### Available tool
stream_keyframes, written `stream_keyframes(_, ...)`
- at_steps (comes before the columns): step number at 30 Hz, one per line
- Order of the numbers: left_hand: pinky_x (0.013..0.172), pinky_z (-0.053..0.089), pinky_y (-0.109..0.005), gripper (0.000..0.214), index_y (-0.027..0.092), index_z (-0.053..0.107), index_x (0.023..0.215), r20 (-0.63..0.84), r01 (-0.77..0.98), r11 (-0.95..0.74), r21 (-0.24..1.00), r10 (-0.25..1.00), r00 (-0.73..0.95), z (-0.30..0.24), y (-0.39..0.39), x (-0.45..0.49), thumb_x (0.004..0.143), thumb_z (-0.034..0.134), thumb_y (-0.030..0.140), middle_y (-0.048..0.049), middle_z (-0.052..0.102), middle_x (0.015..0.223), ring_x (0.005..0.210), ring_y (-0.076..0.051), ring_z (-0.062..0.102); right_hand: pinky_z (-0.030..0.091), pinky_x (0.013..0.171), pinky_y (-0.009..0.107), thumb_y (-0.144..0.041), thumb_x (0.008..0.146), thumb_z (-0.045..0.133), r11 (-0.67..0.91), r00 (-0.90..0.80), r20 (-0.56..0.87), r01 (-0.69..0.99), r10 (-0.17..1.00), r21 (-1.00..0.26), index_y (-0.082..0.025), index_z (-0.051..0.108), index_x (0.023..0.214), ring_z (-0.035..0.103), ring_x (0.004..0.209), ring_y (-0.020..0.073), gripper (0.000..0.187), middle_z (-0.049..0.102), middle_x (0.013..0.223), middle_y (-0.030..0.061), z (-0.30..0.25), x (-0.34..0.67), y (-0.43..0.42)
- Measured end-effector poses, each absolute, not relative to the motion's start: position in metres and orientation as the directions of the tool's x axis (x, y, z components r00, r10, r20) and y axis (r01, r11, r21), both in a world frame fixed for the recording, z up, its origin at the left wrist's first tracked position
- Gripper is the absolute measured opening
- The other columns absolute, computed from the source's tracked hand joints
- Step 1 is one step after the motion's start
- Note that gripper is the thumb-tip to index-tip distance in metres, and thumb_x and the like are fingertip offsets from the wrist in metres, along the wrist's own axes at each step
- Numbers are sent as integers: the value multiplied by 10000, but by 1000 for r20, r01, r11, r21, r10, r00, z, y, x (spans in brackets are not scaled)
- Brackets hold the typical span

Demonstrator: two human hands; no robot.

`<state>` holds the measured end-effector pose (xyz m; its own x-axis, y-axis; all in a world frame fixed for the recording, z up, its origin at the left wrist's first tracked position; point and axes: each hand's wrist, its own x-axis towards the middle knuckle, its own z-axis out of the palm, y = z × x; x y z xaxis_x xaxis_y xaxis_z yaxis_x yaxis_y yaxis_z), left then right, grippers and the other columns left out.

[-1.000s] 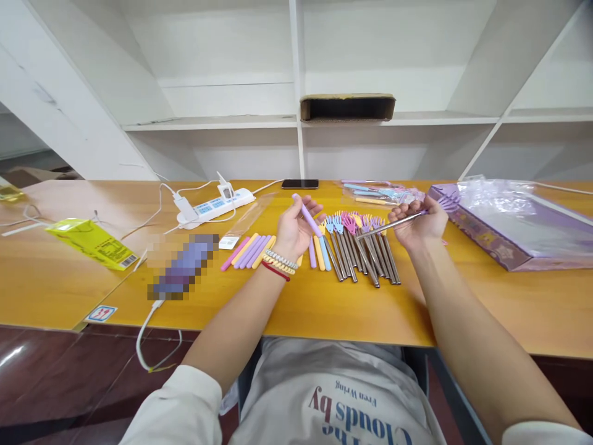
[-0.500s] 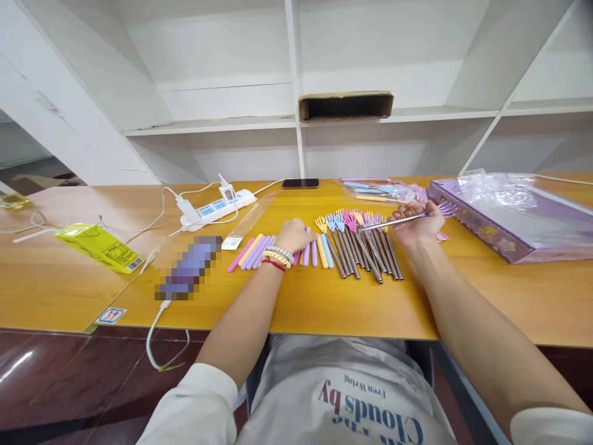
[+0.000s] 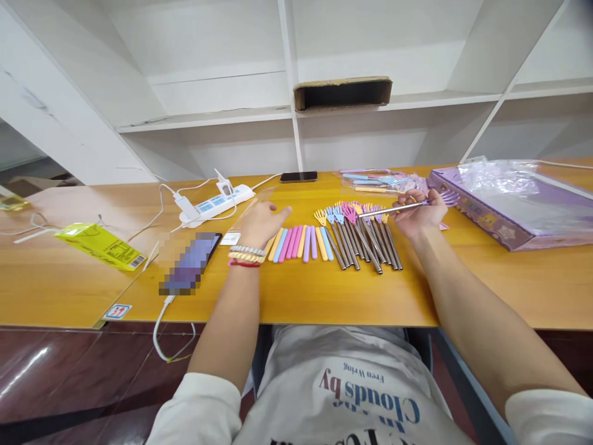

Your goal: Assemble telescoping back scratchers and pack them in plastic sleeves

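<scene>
My right hand [image 3: 422, 213] is closed around a back scratcher with a purple claw head [image 3: 448, 198] and a thin metal rod [image 3: 393, 210] pointing left. My left hand [image 3: 263, 222] is open, thumb stretched to the right, above the left end of a row of coloured handles [image 3: 297, 243]. These pink, yellow, purple and blue sticks lie side by side; the leftmost ones are partly hidden by the hand. Between my hands lies a group of metal rods [image 3: 364, 247] with yellow, blue, pink and purple claw heads [image 3: 351, 212].
Bagged scratchers [image 3: 370, 180] lie at the back, near a purple box [image 3: 504, 228] with clear plastic on it. On the left are a power strip [image 3: 217, 205], a charging phone [image 3: 189, 262] and a yellow carton [image 3: 99, 246]. Another phone [image 3: 299, 177] lies under the shelf holding a cardboard box [image 3: 343, 94].
My left hand has moved left along the handles and its fingers have spread, uncovering the middle of the row. My right hand still holds the back scratcher. The view has shifted slightly.
</scene>
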<state>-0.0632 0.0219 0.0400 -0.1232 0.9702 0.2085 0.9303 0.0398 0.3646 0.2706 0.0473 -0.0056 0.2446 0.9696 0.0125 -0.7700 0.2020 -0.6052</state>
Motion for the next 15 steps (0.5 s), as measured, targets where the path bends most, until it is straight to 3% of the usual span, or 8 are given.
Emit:
stream_keyframes(5, 865, 410, -385, 687, 120, 583, 1143, 114, 943, 265, 204, 950, -291, 28, -19, -121, 745, 399, 648, -173, 629, 1073, 1041, -323, 557, 210, 305, 220, -561, 854, 302, 61, 97, -12, -717, 995, -695, -203, 478, 604, 199, 297, 78, 471, 236, 373, -61, -2, 260, 44)
stream_keyframes(8, 894, 392, -394, 743, 90, 547, 1182, 57, 956, 269, 119, 959, -277, 15, -34, -133, 734, 395, 663, -214, 595, 1104, 1097, -349, 518, 212, 297, 205, -605, 854, 317, 50, 68, 3, -706, 998, -707, -203, 478, 604, 193, 291, 73, 500, 180, 370, -75, 1, 250, 40)
stream_keyframes(15, 865, 411, -405, 717, 94, 503, 1215, 78, 971, 228, 72, 969, -233, 2, -34, -113, 767, 360, 636, -225, 559, 1129, 1074, -351, 535, 220, 294, 201, -652, 846, 307, 48, 67, 3, -694, 998, -719, -200, 491, 606, 203, 280, 61, 544, 205, 374, -77, 2, 240, 36)
